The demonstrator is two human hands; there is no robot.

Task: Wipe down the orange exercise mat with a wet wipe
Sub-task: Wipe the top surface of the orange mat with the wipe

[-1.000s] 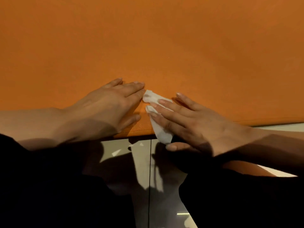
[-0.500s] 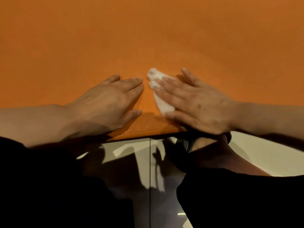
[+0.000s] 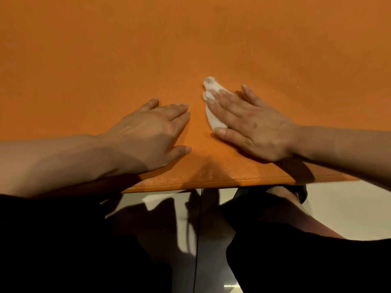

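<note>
The orange exercise mat (image 3: 190, 49) fills the upper part of the head view, its near edge running across the lower middle. My right hand (image 3: 254, 125) lies flat on the mat, fingers pressing a crumpled white wet wipe (image 3: 213, 115) that sticks out past the fingertips and beside the thumb. My left hand (image 3: 152, 134) rests palm down on the mat just left of the wipe, fingers together and holding nothing. A narrow strip of mat separates the two hands.
Below the mat's near edge lies a glossy pale tiled floor (image 3: 338, 208) with a dark grout line. My dark-clothed legs (image 3: 296, 261) and a bare knee (image 3: 292, 210) fill the bottom of the view.
My right hand has slid the wipe away from the mat's near edge, farther up the mat. My left hand has stayed planted in about the same spot.
</note>
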